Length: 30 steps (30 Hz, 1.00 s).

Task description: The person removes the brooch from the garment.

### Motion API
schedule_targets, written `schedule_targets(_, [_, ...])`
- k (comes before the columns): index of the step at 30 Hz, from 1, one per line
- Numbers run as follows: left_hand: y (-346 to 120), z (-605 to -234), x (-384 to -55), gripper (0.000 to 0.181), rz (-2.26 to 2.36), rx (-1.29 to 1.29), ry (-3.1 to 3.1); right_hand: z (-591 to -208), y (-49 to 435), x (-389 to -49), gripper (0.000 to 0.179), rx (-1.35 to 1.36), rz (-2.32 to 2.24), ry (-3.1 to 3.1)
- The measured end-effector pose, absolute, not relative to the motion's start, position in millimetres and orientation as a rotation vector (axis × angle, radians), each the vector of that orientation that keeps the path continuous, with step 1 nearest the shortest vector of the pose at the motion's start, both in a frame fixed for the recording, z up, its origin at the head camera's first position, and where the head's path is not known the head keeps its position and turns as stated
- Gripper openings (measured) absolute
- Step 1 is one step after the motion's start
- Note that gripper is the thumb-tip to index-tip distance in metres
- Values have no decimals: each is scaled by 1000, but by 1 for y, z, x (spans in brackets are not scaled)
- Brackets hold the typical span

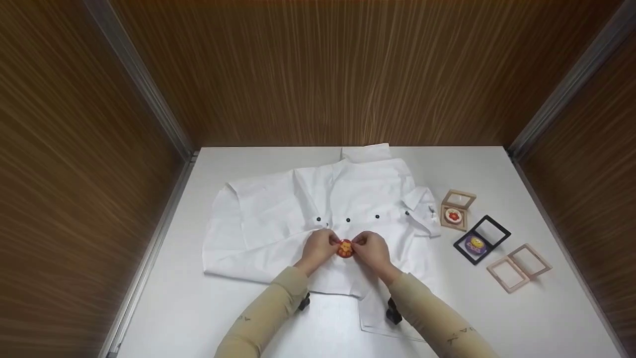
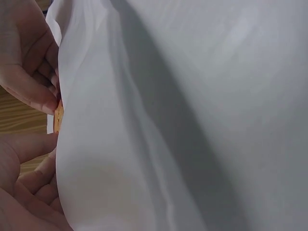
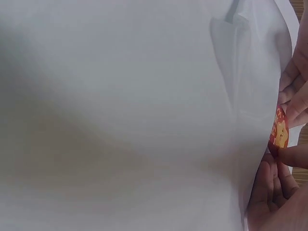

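A round red badge with an orange cartoon figure (image 1: 345,248) lies against the front of a white buttoned shirt (image 1: 367,186). My left hand (image 1: 318,247) pinches its left edge between thumb and fingers, and my right hand (image 1: 372,251) pinches the opposite edge. From the left wrist, only a thin orange strip of the badge (image 2: 58,118) shows past a fold of the shirt (image 2: 106,120). The right wrist view has more of the red badge face (image 3: 280,130), with fingertips at both ends. Fingers under the cloth are partly hidden.
Right of the shirt stand three open hinged cases: a tan one (image 1: 460,226) with a red-flower badge, a black one (image 1: 489,217) with a purple-and-yellow badge, and a pink one (image 1: 536,273). Wood-grain walls (image 1: 318,74) border the white table (image 1: 169,298).
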<state>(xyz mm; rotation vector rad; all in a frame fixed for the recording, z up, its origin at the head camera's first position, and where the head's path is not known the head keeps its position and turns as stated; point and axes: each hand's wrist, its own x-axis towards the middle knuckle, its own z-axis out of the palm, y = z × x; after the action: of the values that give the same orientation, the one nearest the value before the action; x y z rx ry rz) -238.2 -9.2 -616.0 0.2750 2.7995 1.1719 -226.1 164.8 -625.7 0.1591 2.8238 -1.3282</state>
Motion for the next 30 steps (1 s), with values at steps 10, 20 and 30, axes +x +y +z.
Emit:
schedule_targets(10, [-11, -615, -240, 7, 1212, 271, 2785, -626, 166, -227, 5, 141, -1377, 2781])
schedule_targets(20, [-10, -611, -241, 5, 1261, 266, 2788, -620, 166, -228, 8, 153, -1430, 2768])
schedule_targets(30, [-8, -605, -242, 4, 1331, 303, 2771, -613, 170, -230, 8, 138, -1556, 2731])
